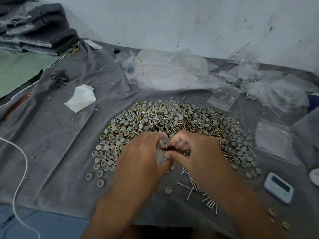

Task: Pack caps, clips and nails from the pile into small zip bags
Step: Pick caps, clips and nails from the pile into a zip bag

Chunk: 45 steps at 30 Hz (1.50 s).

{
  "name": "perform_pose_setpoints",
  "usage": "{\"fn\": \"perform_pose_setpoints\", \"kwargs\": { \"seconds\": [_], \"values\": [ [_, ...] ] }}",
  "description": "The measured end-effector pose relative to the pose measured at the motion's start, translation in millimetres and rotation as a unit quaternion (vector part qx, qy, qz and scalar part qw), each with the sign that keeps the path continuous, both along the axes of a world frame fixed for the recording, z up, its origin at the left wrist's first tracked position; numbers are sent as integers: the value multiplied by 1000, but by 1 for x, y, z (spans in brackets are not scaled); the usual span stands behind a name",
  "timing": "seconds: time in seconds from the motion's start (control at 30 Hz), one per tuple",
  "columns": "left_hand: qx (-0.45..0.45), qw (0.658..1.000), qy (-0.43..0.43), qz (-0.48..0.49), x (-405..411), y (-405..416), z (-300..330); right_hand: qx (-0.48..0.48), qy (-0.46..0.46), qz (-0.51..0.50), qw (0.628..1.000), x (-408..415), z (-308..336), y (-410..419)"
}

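Both my hands meet over the heaped pile (172,121) of round grey caps, brass clips and nails: left hand (143,152) gripping a crinkled clear zip bag (161,152), right hand (198,152) pinching dark clips (170,148).

A grey cloth (57,135) covers the surface. On it, toward its far left, lies a crumpled white tissue (80,98); beyond the tissue sits a tangle of black ties (59,80). A white cord (20,178) curves over the cloth's near left edge. A pale blue rectangular device (278,190) rests on the cloth's near right. Folded dark fabric (38,26) is stacked past the cloth's far left corner.
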<state>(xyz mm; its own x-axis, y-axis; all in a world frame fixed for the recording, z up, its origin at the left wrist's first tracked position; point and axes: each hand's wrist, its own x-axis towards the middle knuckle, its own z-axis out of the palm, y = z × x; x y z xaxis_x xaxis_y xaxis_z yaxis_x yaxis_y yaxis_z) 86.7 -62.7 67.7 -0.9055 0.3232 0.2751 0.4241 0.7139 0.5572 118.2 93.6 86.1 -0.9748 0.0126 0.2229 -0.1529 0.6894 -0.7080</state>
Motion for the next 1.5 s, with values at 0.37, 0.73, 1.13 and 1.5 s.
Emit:
{"fn": "perform_pose_setpoints", "kwargs": {
  "seconds": [0.37, 0.73, 1.13, 1.5],
  "values": [
    [-3, 1000, 0, 3, -4, -2, -4, -26, 8, -15, 1000, 3, 4, 4],
    [-9, 1000, 17, 5, -4, 2, -6, 74, 38, -37, 996, 5, 0, -6],
    [-10, 1000, 13, 5, -3, 1, -6, 65, 1, -3, 998, 10, 4, -2],
    [-15, 1000, 4, 5, -2, 1, -3, 104, 24, -24, 994, 4, 6, -4]
  ]
}}
